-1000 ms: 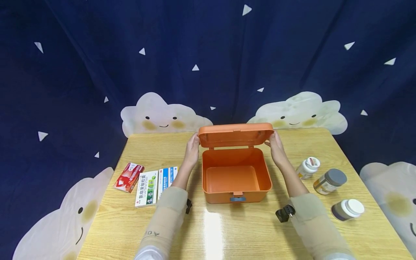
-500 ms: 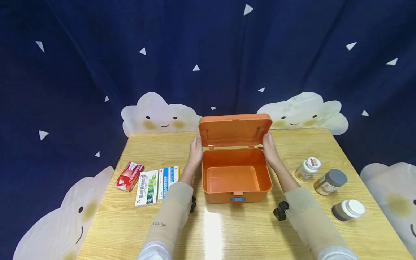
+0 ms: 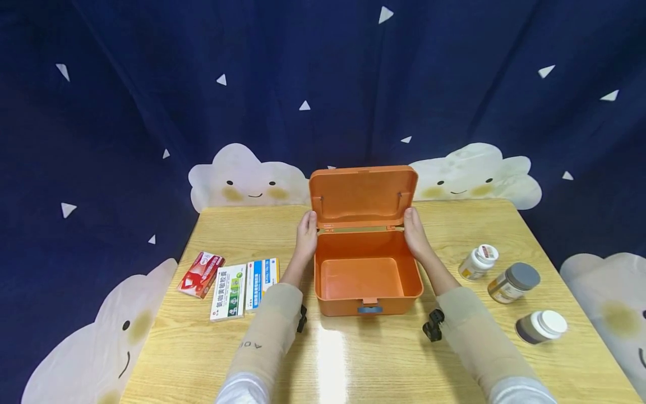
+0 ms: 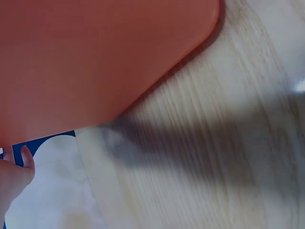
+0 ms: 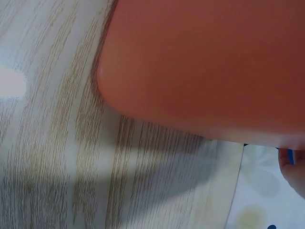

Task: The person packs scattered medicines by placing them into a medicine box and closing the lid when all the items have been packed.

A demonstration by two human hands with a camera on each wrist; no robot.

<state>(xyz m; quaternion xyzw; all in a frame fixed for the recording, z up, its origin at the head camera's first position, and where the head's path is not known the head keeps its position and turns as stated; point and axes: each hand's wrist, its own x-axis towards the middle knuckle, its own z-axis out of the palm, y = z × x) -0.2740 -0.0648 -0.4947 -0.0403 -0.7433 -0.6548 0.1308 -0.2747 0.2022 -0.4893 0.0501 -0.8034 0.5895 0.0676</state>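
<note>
An orange plastic storage box (image 3: pixel 368 306) stands mid-table with its hinged lid (image 3: pixel 362 193) raised nearly upright; its inside is bare. My left hand (image 3: pixel 305 235) grips the lid's lower left edge, thumb in front and the other fingers mostly hidden behind. At the lower right edge, my right hand (image 3: pixel 416 235) holds the lid the same way. The left wrist view shows the box's side wall (image 4: pixel 95 57) close up, with part of the left hand (image 4: pixel 14 176) at the left border. In the right wrist view, the right hand (image 5: pixel 295 171) shows at the right border.
Left of the box lie a red medicine box (image 3: pixel 201 275), a white-green one (image 3: pixel 229 293) and a blue-white one (image 3: pixel 261 280). On the right stand a small white bottle (image 3: pixel 478 262), a grey-capped bottle (image 3: pixel 512 282) and a white-capped jar (image 3: pixel 540 326). A dark blue curtain (image 3: pixel 272 67) hangs behind.
The lid has swung up and back from a half-raised tilt to nearly upright. Both hands have moved inward and slightly down along its side edges.
</note>
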